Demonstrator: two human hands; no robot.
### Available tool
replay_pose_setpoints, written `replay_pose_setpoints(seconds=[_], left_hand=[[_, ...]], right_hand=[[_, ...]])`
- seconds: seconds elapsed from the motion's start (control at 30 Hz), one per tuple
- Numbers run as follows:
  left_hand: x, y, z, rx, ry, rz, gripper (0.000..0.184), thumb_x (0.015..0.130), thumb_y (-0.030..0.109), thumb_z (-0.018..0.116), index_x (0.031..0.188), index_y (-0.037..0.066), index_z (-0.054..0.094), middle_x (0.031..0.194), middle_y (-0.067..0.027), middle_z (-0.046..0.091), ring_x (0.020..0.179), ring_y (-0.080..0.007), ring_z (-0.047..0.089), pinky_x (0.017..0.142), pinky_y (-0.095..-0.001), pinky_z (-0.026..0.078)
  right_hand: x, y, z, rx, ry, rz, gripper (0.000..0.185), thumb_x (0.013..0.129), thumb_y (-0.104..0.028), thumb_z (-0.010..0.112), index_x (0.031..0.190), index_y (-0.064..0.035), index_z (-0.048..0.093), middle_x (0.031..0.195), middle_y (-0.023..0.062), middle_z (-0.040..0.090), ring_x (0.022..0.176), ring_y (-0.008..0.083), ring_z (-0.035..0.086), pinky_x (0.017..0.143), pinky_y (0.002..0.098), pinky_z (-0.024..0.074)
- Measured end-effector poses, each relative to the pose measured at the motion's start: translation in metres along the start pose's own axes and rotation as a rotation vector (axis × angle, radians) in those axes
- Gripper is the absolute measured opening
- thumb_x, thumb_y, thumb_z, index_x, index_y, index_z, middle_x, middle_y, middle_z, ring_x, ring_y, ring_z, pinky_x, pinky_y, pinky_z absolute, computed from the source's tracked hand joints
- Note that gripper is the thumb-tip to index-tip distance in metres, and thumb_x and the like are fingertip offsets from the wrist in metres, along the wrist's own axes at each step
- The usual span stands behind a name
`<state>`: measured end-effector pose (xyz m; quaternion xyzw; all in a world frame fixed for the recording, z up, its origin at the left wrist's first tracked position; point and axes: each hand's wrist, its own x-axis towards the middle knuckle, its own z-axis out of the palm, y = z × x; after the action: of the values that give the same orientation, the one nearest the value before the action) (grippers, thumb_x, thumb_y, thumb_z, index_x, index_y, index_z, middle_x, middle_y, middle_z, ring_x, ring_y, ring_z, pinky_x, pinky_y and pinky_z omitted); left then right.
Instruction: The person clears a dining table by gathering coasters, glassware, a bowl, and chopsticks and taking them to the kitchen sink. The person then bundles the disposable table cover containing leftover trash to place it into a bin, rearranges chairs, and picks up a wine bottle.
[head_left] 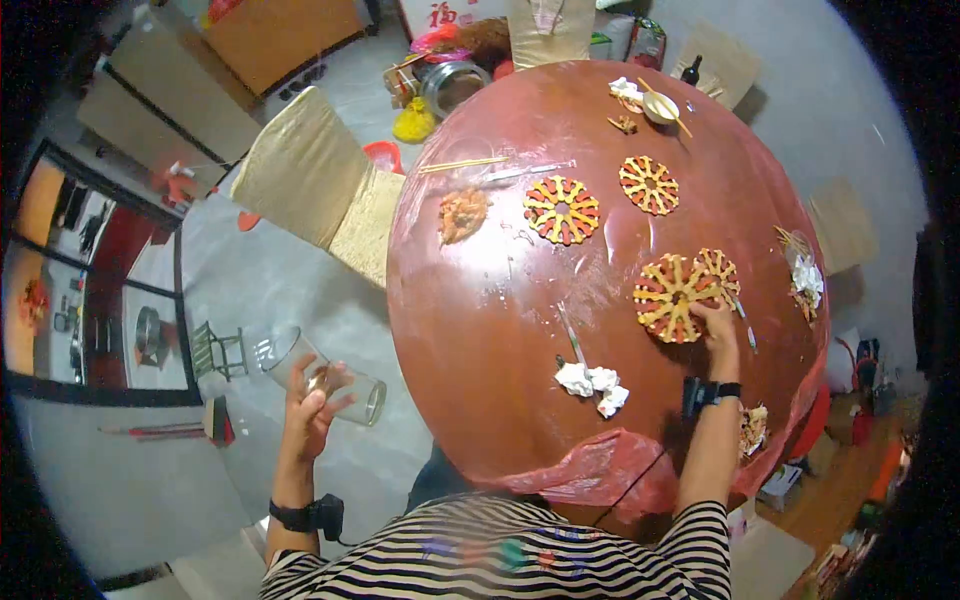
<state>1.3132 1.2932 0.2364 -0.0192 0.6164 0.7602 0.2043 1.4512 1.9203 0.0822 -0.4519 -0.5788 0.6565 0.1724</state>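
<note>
Noted in the left hand (318, 392): holding a clear glass vessel (362, 399), fingers spread and curled around its middle. Held tilted almost on its side, above the floor and left of the round table (520, 370), clear of the tabletop.

Noted in the right hand (714, 325): closed narrowly on the near right rim of a large slatted trivet (675, 298), round, yellow and reddish. Held over the right part of the tabletop, overlapping in view a smaller trivet (718, 268) just beyond. Cannot tell whether fully lifted or partly resting.

Found farther off, lying flat: a far right trivet (649, 185), and a centre-left trivet (561, 210), well apart from the right hand. Found left of the latter: a heap of food scraps (463, 215), with chopsticks (463, 165) lying beyond.

Logged at the far side: a bowl (658, 108) with sticks lying across it, beside crumpled white tissue (625, 90). Logged at the near centre: more wadded tissue (592, 384), touching the near end of a slim wrapper (571, 330). Logged at the right edge: a further tissue pile (806, 278). Logged at the near right: more scraps (753, 430), partly behind the right forearm.

Observed along the near edge: bunched pinkish-red plastic film (610, 468). Observed left of the table: a covered chair (305, 170). Observed on both wrists: dark bands, each bearing a small device.
</note>
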Motion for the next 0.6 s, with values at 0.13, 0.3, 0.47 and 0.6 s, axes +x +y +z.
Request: replay_pose_setpoints(seconds=[0.13,0.3,0.47,0.6], left_hand=[[0.102,0.016,-0.017,-0.005,-0.123,-0.061,0.073,0.071,0.029,0.067,0.132,0.013,0.03,0.119,-0.016,0.048,0.108,-0.029,0.052,0.086,-0.0426,0.048],[0.172,0.036,-0.039,-0.019,-0.179,-0.1,0.073,0.07,0.028,0.067,0.132,0.014,0.032,0.12,-0.0162,0.047,0.108,-0.0299,0.052,0.086,-0.0437,0.048],[0.199,0.049,-0.082,0.003,-0.078,-0.118,0.073,0.07,0.029,0.068,0.132,0.015,0.032,0.12,-0.017,0.048,0.107,-0.0291,0.053,0.085,-0.0452,0.049],[0.22,0.051,-0.109,0.008,-0.055,-0.119,0.067,0.074,0.026,0.064,0.132,0.016,0.032,0.119,-0.0161,0.05,0.104,-0.0273,0.054,0.082,-0.043,0.051]], right_hand=[[-0.021,-0.068,0.049,-0.064,0.006,-0.061,0.038,0.073,0.004,0.066,0.107,-0.0038,0.052,0.092,0.008,0.061,0.077,0.0196,0.062,0.067,0.0329,0.0532],[0.028,-0.085,0.167,0.125,-0.037,-0.051,0.033,0.074,0.009,0.061,0.105,-0.0008,0.053,0.096,0.0098,0.061,0.082,0.0219,0.062,0.07,0.0328,0.0543],[0.099,-0.029,0.253,-0.141,-0.075,-0.008,0.028,0.071,0.001,0.069,0.097,-0.0003,0.059,0.08,0.0074,0.064,0.063,0.0154,0.061,0.055,0.028,0.0523],[0.104,-0.042,0.281,-0.32,-0.12,0.041,0.026,0.06,0.004,0.073,0.084,0.0001,0.065,0.071,0.0071,0.064,0.056,0.0159,0.06,0.049,0.0277,0.049]])
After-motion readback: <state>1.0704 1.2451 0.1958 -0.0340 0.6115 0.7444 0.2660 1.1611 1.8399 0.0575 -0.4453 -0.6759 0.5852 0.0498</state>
